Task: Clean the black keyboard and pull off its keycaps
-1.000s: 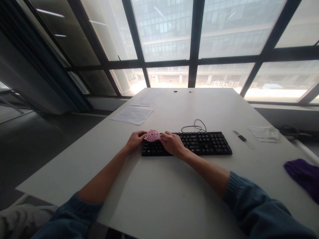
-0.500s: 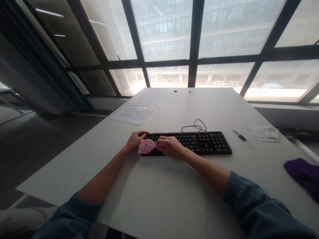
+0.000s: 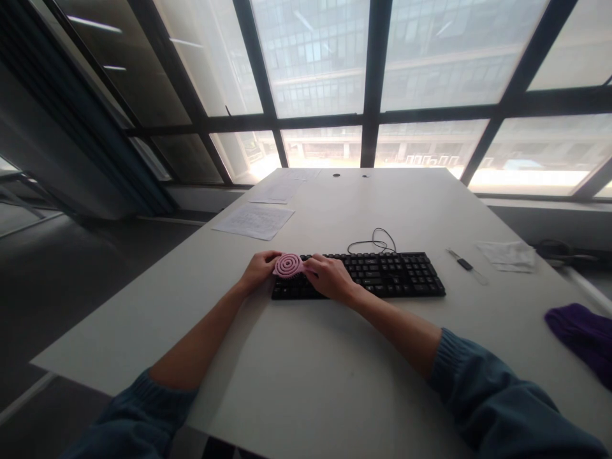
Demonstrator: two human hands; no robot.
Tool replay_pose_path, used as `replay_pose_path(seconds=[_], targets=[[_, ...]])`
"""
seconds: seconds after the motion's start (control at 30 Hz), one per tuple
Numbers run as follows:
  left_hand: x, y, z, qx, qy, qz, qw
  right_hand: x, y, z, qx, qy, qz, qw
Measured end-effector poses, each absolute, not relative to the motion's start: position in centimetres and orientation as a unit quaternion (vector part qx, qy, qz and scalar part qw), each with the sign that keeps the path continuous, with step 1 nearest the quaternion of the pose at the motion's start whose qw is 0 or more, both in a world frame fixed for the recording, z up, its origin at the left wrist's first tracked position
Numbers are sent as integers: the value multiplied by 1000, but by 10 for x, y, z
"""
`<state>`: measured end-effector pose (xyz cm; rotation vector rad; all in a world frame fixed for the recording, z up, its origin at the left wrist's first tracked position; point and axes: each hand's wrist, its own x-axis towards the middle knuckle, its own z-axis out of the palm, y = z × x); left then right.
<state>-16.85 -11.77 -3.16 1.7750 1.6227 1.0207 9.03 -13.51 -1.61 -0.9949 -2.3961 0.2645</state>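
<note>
A black keyboard lies flat on the white table, its long side facing me. My right hand is closed round the handle of a pink hairbrush. The brush's round, spiral-patterned back faces up and its bristles point down onto the left-hand keys. At the keyboard's left end, my left hand grips the edge, fingertips at the upper left corner and partly hidden behind the brush head.
A thin black cable loops behind the keyboard. To the right lie a small dark-handled tool, a white cloth or tissue and a purple cloth. Printed sheets rest at the back left. Large windows stand beyond the table.
The hairbrush has shifted away from me and slightly right, from the keyboard's front left corner to its upper left keys. My left hand has stayed at the left end.
</note>
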Motion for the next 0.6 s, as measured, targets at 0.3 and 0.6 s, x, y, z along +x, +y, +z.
replay_pose_path(seconds=[0.3, 0.6], targets=[[-170, -116, -34, 653, 605, 378, 252, 88, -133, -18, -443, -854, 84, 260], [-163, -120, -26, 645, 602, 389, 266, 89, -135, -15, -421, -866, 96, 252]])
